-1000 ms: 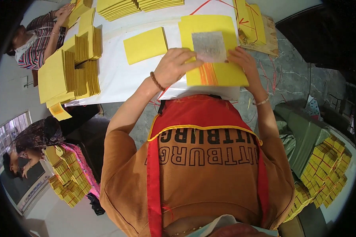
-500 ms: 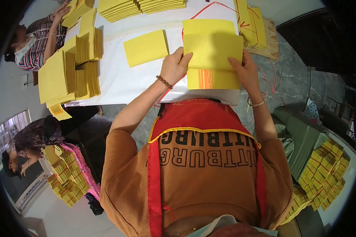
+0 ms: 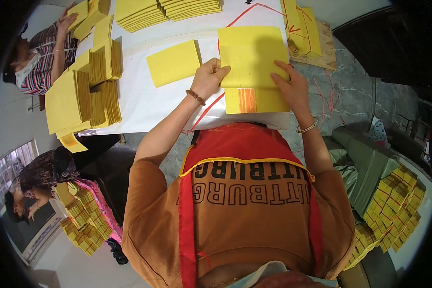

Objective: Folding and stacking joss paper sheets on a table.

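Observation:
Yellow paper sheets [image 3: 249, 55] lie before me at the table's front edge, the upper one covering part of a lower piece that bears an orange patch [image 3: 247, 101]. My left hand [image 3: 210, 79], with a beaded bracelet, is closed on their left edge, thumb on top. My right hand [image 3: 292, 89] rests at the right edge, its thumb and a finger apart on the upper sheet; its other fingers are hard to make out. Left of my left hand lies another yellow piece [image 3: 173, 63], flat on the white table cover [image 3: 139, 103].
Stacks of folded yellow paper [image 3: 101, 103] stand at the table's left, more stacks [image 3: 141, 14] at the far side. A tied yellow bundle [image 3: 302, 31] sits far right near red string [image 3: 254, 6]. Two people work at the left. Tied bundles [image 3: 389, 206] are piled lower right.
My right hand has shifted: a finger that was behind the sheet's edge now shows on top. The upper sheet now covers more of what was the far piece. The view has tilted slightly.

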The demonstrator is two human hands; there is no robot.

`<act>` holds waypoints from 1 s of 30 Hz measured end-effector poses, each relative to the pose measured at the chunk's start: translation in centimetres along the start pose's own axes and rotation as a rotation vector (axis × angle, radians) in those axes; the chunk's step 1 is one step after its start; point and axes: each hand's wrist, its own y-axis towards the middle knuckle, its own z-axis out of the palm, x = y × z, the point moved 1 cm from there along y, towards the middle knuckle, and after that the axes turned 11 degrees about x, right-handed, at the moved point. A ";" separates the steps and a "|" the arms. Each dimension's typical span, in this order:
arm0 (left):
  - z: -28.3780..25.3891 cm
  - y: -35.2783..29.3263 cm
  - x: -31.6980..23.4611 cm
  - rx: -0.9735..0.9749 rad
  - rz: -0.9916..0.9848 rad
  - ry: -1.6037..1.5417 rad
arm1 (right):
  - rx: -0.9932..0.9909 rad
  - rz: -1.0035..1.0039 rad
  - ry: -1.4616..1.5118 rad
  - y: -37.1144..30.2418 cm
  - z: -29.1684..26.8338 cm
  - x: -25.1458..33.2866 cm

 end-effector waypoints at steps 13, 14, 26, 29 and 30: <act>0.2 0.1 -0.6 -0.045 0.024 0.142 | -0.082 0.002 0.104 0.7 0.6 -0.5; 0.2 0.2 -0.7 -0.059 0.000 0.117 | -0.083 0.002 0.104 0.7 0.5 -0.4; 0.1 0.0 -0.5 -0.074 0.020 0.085 | -0.072 0.027 -0.001 0.9 0.6 -0.3; 0.3 -1.1 -3.5 -0.124 -0.037 0.220 | -0.095 0.001 0.005 1.0 0.6 -0.6; 0.3 -1.2 -3.8 -0.127 -0.039 0.219 | -0.085 0.021 -0.013 0.9 0.4 -0.3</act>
